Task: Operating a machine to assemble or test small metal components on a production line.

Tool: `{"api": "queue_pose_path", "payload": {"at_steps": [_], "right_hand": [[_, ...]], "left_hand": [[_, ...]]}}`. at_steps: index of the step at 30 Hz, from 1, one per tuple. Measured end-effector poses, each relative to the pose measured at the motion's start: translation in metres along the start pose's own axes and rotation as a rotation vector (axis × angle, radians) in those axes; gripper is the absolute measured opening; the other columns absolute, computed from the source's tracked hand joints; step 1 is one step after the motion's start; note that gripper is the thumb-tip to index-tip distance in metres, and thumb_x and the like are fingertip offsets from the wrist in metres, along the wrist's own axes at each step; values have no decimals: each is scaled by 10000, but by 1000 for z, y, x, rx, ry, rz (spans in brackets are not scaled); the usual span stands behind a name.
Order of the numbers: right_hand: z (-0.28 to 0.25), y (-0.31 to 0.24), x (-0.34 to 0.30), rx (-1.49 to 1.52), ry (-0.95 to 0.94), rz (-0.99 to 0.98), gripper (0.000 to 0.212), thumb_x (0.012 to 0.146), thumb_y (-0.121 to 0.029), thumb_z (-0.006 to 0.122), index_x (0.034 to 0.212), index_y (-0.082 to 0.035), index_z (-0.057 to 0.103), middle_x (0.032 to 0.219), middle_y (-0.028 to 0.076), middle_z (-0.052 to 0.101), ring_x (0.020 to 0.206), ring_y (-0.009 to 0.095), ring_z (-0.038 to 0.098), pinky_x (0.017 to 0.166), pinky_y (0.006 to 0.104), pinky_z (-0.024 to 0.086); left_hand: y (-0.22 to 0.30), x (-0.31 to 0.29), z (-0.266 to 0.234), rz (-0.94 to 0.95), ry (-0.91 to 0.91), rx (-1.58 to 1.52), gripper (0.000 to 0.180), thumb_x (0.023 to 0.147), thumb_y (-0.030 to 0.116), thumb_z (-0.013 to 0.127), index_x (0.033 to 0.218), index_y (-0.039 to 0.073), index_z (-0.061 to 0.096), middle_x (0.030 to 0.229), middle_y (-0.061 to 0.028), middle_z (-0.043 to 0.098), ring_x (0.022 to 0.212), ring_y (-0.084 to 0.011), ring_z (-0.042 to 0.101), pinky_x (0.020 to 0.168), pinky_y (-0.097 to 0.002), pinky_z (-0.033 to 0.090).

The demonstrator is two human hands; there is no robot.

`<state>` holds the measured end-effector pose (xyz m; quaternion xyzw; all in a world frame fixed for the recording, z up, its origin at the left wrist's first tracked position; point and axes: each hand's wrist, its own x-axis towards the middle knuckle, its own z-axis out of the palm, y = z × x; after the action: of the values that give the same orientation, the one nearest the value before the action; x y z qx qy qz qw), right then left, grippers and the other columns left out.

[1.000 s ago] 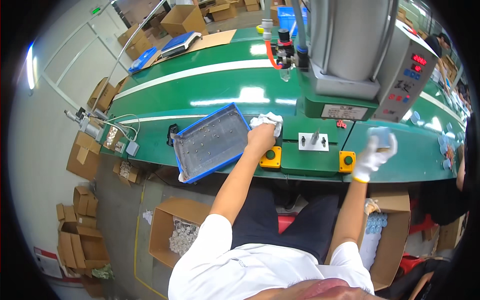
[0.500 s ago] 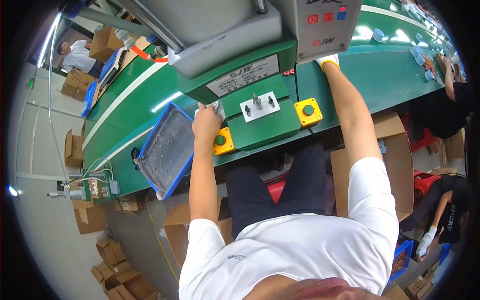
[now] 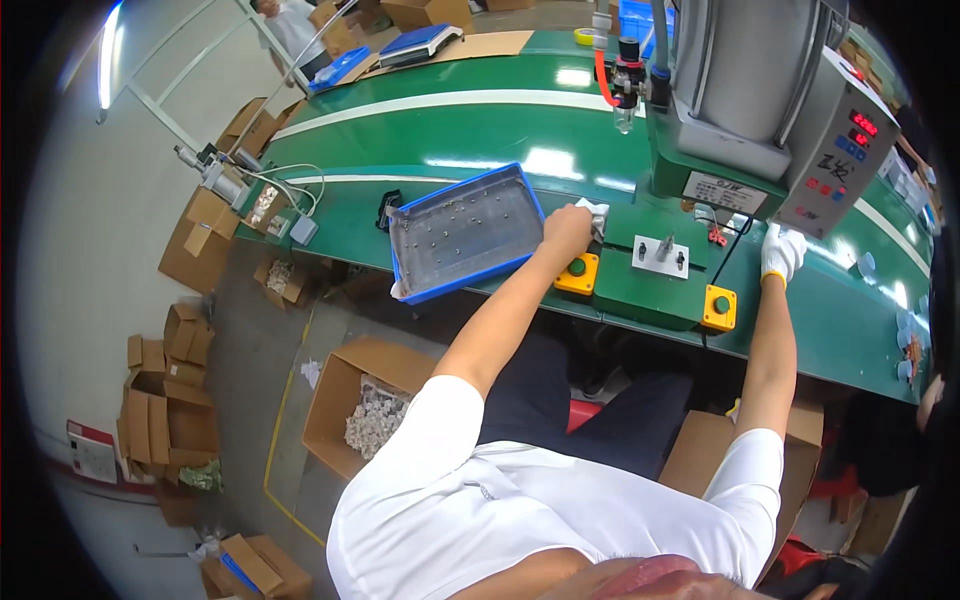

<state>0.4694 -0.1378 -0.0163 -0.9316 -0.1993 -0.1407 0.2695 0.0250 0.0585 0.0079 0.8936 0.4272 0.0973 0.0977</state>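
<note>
The left arm stretches forward, nearly straight, its bare left hand (image 3: 567, 230) curled with a clenched grip on a small white piece (image 3: 596, 215) at the blue tray's (image 3: 462, 235) three o'clock corner, just above the yellow button box (image 3: 577, 273). The right arm reaches up at one o'clock; the gloved right hand (image 3: 781, 250) rests on the green bench (image 3: 840, 320) beside the grey press (image 3: 760, 90), and whether its grip grasps anything I cannot tell.

Cardboard boxes (image 3: 190, 345) on floor, scale (image 3: 425, 42) beyond belt.
</note>
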Motion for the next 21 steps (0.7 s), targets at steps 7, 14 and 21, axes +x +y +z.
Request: {"api": "queue_pose_path", "payload": {"at_steps": [7,14,21], "right_hand": [[-39,14,-58,181,218,-144,601,1003,-487,676,1454,-90,658,1406,210,696,1322,404,631,1139,484,487],[-106,28,-174,460,229,-108,514,1005,-342,714,1405,-21,683,1390,248,696,1331,413,630,1149,476,483],[-87,171,-506,343,79,105,424,992,-311,721,1336,-65,714,1367,176,713,1304,387,635,1165,478,469]], "left_hand": [[-1,14,10,60,-16,-26,294,1013,237,582,1066,10,762,1036,-256,787,977,-458,772,853,-564,611],[-12,40,30,374,197,-47,157,955,57,623,1059,-5,723,984,-266,759,953,-462,745,835,-557,608],[-38,71,37,300,25,79,341,912,268,755,1148,22,765,1079,-248,780,1035,-461,745,880,-536,594]]}}
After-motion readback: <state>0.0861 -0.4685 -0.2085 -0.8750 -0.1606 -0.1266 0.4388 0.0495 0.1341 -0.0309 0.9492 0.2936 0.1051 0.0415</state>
